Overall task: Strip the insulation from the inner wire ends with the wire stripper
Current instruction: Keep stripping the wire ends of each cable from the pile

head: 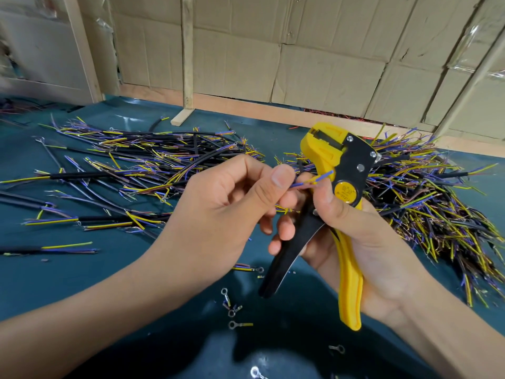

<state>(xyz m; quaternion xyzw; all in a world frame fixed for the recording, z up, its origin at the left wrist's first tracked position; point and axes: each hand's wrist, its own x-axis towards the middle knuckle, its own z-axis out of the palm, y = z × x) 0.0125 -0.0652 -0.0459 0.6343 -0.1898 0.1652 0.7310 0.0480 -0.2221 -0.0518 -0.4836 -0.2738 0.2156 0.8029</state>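
Note:
My right hand (352, 236) grips a yellow and black wire stripper (347, 165) by its handles, jaws pointing up and away. My left hand (232, 198) pinches the thin inner wires (314, 179) of a cable between thumb and fingers. Their blue and yellow ends stick out to the right, beside the stripper's round pivot. My right thumb touches those wire ends. The wires lie below the stripper's jaws, not in them. The rest of the held cable is hidden by my left hand.
Black cables with blue, yellow and brown inner wires lie in a pile at the left (142, 165) and a bigger heap at the right (426, 203) on the dark teal table (68, 283). Several ring terminals (232, 310) lie near the front. Cardboard (314, 64) walls the back.

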